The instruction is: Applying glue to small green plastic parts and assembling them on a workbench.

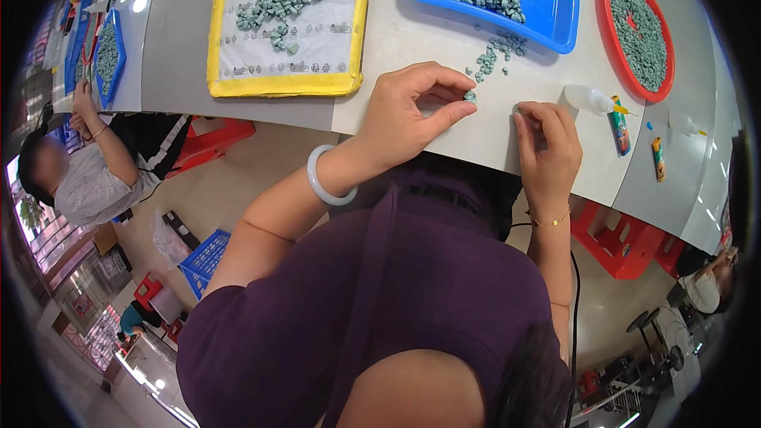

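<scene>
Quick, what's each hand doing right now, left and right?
Left hand: pinched shut on a small green stone.
Right hand: fingers curled on the table; any hold cannot be told.

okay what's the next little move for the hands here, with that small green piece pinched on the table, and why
Probably bring the right hand across to the small green piece pinched in the left hand. The right fingertips press on the white table just beside it, seemingly on something tiny, and the loose pile of green pieces lies just beyond.
</scene>
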The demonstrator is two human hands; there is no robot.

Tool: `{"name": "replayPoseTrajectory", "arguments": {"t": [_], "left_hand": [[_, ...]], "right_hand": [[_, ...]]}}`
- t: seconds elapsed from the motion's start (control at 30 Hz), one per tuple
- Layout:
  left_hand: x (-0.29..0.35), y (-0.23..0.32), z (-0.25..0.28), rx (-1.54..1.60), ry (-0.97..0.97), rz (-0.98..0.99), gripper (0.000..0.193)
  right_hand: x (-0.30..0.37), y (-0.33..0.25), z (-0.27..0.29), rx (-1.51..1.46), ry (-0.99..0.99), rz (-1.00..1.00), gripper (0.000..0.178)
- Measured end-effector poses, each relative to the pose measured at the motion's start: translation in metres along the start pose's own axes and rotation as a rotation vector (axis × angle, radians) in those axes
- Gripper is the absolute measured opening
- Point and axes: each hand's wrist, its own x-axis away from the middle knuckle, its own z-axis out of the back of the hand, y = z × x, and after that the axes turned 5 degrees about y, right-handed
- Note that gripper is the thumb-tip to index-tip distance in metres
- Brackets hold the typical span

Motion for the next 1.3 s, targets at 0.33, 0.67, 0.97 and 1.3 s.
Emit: {"name": "replayPoseTrajectory", "arguments": {"t": [0.33, 0.67, 0.97, 1.3], "left_hand": [[0.001, 0.005, 0.001, 0.000, -0.035, 0.075, 0.019], [0.001, -0.002, 0.000, 0.053, 0.011, 0.037, 0.019], [0.000, -0.001, 0.001, 0.038, -0.005, 0.014, 0.019], [-0.001, -0.002, 0.002, 0.046, 0.003, -0.007, 0.019]], "right_hand": [[-0.027, -0.002, -0.003, -0.010, -0.192, 0.002, 0.006], [-0.024, 0.000, -0.006, -0.138, -0.079, -0.107, 0.004], [-0.022, -0.016, -0.008, 0.032, -0.123, -0.077, 0.006], [-0.037, -0.008, -0.006, 0.079, -0.227, 0.230, 0.009]]}}
